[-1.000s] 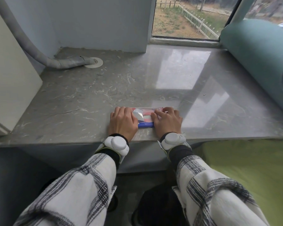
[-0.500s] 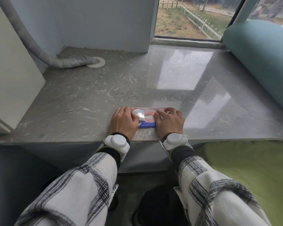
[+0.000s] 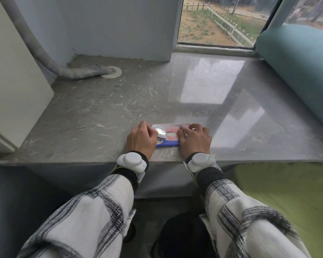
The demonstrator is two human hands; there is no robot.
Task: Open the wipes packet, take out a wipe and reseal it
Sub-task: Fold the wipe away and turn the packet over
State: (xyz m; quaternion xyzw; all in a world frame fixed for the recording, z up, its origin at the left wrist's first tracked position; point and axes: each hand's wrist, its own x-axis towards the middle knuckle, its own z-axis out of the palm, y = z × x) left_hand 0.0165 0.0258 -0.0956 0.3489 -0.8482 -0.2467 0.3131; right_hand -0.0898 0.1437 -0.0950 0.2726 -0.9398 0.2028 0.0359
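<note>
A flat pink and blue wipes packet (image 3: 172,142) lies near the front edge of the grey marble sill (image 3: 119,112). My left hand (image 3: 141,139) covers its left end and pinches the silvery seal flap (image 3: 159,131), which is peeled back to the left. A pale oval opening (image 3: 172,135) shows in the middle of the packet. My right hand (image 3: 195,139) presses down on the packet's right end, fingers curled over it. No wipe sticks out of the opening.
A grey wrapped pipe (image 3: 78,71) enters the sill at the back left. A white panel (image 3: 11,86) stands at the left, a teal bolster cushion (image 3: 302,71) at the right, a window (image 3: 218,21) behind, a green mattress (image 3: 287,192) below right.
The seal flap has been peeled further left by my left hand, uncovering the oval opening. My right hand stays pressed on the packet's right end.
</note>
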